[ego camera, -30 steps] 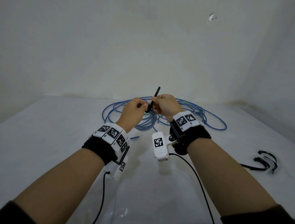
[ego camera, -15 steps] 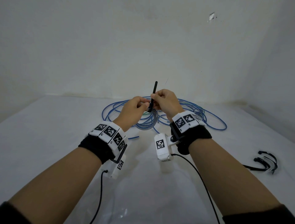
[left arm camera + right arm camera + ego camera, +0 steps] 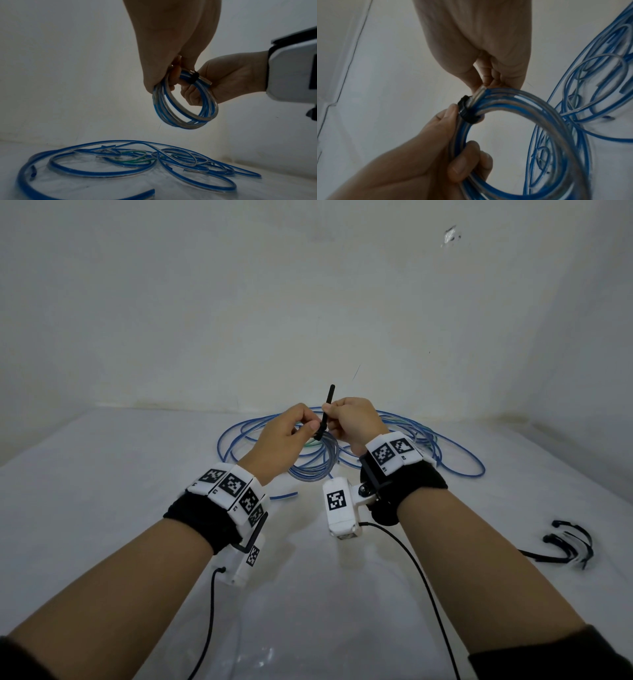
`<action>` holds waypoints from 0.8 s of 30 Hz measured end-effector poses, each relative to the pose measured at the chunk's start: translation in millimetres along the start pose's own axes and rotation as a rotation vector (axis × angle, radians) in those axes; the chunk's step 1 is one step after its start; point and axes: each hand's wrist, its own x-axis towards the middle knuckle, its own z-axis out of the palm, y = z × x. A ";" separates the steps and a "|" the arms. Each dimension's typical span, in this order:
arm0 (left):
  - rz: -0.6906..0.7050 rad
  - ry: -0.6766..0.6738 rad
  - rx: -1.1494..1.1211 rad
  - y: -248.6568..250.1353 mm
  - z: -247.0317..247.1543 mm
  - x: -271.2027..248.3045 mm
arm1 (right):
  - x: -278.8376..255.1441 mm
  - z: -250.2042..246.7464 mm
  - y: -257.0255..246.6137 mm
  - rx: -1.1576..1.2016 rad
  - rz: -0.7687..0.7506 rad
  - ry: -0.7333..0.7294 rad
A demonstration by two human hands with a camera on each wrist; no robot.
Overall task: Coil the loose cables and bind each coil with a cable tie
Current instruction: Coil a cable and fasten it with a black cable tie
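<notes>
Cables, loose (image 3: pixel 455 460): blue and clear, with one green strand among them; sprawled in wide loops across the far part of the white surface (image 3: pixel 102 508), beyond both hands. Judged not yet coiled, left lying there so that one coil at a time could be worked on.

Coil (image 3: pixel 185 108): blue-and-clear cable wound in several small turns, held up off the surface between the two hands, above the loose cables. Raised, most likely, so the tie could pass round the bundle freely.

Left hand (image 3: pixel 284 436): clenched on the coil, fingers curled through the ring, thumb against the tie's head, apparently steadying it.

Right hand (image 3: pixel 356 422): pinched the tie's tail just above the head, judged to be drawing it tight.

Cable tie (image 3: pixel 327 412): black, wrapped round the coil, tail pointing up.

Spare ties (image 3: pixel 568 542): small black cluster on the surface, well apart to the right.

Views compared: head view showed the upright tail and the spare ties, but the hands hid most of the coil. Left wrist view gave the whole ring and a cut cable end (image 3: pixel 205 81) poking past the band. Right wrist view showed the tie's band (image 3: pixel 468 115) already round the turns and the left fingers inside the ring; neither wrist view showed the tail.
</notes>
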 end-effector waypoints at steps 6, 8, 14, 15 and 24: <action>0.034 -0.011 0.023 4.6 -2.0 -2.4 | -0.5 2.2 -6.4 -0.020 0.031 0.014; 0.034 -0.006 0.036 5.6 -1.8 -4.1 | -0.7 3.5 -6.2 -0.030 0.054 0.021; 0.027 -0.006 0.073 6.9 -2.2 -5.2 | 3.5 9.0 -2.5 -0.089 0.048 0.057; 0.009 0.002 0.081 7.2 -2.1 -3.6 | 5.1 10.2 -0.6 -0.094 0.025 0.072; -0.078 0.067 0.065 9.5 -13.0 7.8 | -5.6 12.1 -14.3 0.027 0.031 -0.081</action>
